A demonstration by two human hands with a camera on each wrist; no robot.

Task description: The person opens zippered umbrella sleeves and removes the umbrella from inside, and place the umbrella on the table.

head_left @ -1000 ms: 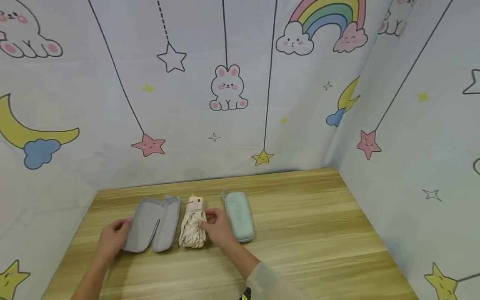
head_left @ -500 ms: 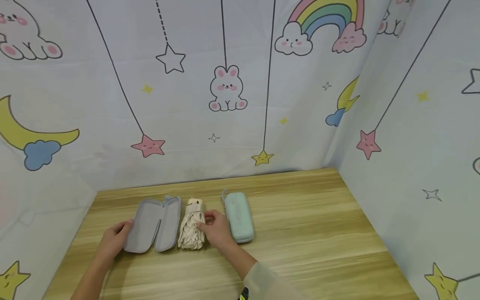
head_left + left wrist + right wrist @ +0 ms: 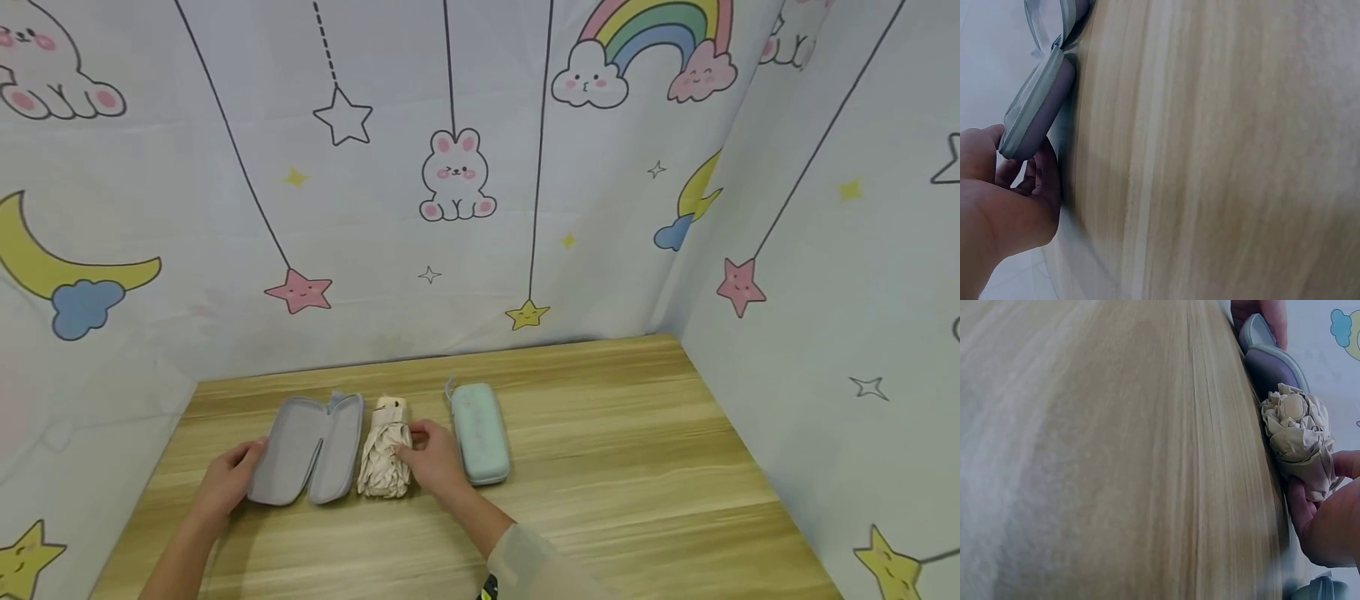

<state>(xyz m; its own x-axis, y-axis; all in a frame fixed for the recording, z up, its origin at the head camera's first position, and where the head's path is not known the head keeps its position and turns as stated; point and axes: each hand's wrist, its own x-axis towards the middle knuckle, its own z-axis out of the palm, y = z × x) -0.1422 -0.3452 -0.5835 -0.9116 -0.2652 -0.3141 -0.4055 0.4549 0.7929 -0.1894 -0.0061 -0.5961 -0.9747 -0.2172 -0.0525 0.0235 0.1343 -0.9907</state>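
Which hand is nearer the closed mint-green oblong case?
Right. The right hand is just left of the closed mint-green oblong case, gripping a crumpled beige fabric bundle; the left hand is farther left, gripping an open grey clamshell case.

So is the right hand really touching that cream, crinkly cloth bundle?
Touching: the right wrist view shows the right hand gripping the cream cloth bundle between thumb and fingers.
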